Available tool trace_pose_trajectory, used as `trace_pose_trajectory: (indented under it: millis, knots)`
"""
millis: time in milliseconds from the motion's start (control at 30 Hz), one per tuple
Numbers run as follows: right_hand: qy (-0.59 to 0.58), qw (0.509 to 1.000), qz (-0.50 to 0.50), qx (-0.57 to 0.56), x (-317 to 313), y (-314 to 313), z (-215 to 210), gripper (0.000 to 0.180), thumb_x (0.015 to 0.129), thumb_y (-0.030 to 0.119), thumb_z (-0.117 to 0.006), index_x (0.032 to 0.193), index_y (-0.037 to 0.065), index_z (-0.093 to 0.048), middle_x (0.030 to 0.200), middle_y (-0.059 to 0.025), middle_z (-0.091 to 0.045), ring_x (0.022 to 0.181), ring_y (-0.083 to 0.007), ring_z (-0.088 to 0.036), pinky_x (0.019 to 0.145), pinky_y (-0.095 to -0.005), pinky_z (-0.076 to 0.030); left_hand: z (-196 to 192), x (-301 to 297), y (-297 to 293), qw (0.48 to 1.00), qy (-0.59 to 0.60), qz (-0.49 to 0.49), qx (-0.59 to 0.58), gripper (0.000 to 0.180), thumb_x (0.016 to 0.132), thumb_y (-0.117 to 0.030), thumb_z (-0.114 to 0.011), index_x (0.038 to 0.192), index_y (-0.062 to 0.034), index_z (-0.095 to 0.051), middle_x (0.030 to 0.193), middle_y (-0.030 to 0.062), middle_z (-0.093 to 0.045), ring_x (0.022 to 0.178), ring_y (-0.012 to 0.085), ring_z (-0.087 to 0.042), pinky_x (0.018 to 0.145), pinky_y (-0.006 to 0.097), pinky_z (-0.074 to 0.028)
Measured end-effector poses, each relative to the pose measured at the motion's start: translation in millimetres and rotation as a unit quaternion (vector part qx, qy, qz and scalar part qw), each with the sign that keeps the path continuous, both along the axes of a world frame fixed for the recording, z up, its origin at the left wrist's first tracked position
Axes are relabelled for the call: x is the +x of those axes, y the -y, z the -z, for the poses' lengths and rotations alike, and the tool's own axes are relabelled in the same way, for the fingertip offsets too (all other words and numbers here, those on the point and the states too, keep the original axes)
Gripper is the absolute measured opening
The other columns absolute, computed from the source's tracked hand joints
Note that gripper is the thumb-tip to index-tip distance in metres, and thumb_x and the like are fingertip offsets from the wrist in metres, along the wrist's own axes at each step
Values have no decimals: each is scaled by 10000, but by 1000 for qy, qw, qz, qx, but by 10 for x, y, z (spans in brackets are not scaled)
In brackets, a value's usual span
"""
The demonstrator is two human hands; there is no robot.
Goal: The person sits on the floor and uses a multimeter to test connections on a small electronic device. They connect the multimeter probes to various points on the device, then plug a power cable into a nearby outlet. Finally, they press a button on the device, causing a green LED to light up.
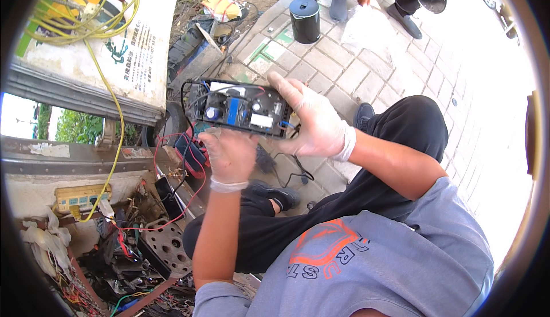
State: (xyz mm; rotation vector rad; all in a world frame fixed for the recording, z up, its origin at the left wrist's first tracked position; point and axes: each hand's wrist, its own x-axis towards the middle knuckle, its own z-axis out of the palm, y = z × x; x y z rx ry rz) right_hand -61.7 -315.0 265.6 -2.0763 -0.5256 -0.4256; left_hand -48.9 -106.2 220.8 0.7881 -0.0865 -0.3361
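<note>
Both gloved hands are at an opened charger [232,109], a black oblong case with its circuit board bare, showing a blue-wrapped transformer, capacitors and white blocks. My right hand [318,121] grips its right end, fingers over the top edge and thumb below. Under its lower left edge, my left hand [232,156] is closed against the case, a little blurred, with its fingertips partly hidden. A black cord loops from the charger's left end downward. Just below lies a red-edged device [192,155], probably a meter, partly hidden behind cords, with a thin red lead running from it.
At left, a yellow power strip [83,198] has plugs in it, below a board bearing a coiled yellow cable [91,30]. Scrap electronics and a perforated metal plate [166,248] fill the lower left. Ahead on the paving stand a dark kettle [305,20] and another person holding a white bag [369,27].
</note>
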Motion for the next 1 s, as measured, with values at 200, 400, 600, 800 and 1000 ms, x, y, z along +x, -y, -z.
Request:
trace_pose_trajectory:
  millis: [200, 400, 600, 800, 1000]
  knots:
    - [-5, 996, -84, 10, -233, -319, 155, 1123, 606, 285, -868, 1502, -8, -255, 1297, -245, -510, 1137, -432, -555, 961, -470, -469, -186, -144, 285, 977, 70, -149, -133, 1136, 718, -897, -443, 1414, 0, -408, 1334, 205, -554, 1174, 341, -567, 1039, 484, -450]
    - [42, 983, -180, 26, -147, -259, 166, 1141, 679, 412, -878, 1525, 16, -222, 1401, -253, -469, 1196, -402, -548, 1003, -473, -447, -63, -130, 14, 974, 115, -84, -173, 1011, 797, -816, -487, 1467, -70, -355, 1377, 207, -526, 1228, 326, -556, 1045, 506, -453]
    - [-67, 978, -162, 112, -52, -168, 101, 994, 769, 452, -821, 1496, 5, -310, 1360, -195, -520, 1177, -303, -561, 1032, -421, -426, -37, -257, -8, 990, 46, -42, -129, 939, 821, -583, -691, 1502, -82, -284, 1455, 151, -458, 1316, 367, -476, 1104, 551, -388]
    - [-461, 800, -200, 327, -39, -212, -25, 892, 807, 269, -787, 1478, -65, -304, 1223, -172, -586, 1104, -207, -579, 983, -329, -456, -76, -421, 88, 997, -32, -30, -62, 823, 787, -447, -794, 1377, 3, -437, 1311, 154, -567, 1158, 317, -601, 957, 442, -531]
    - [-463, 824, -209, 249, -3, -222, -57, 916, 752, 251, -801, 1461, -74, -320, 1191, -185, -604, 1086, -216, -597, 958, -326, -480, -64, -518, 145, 999, -10, -26, 20, 774, 784, -358, -805, 1356, 25, -449, 1216, 138, -626, 1075, 250, -651, 937, 383, -534]
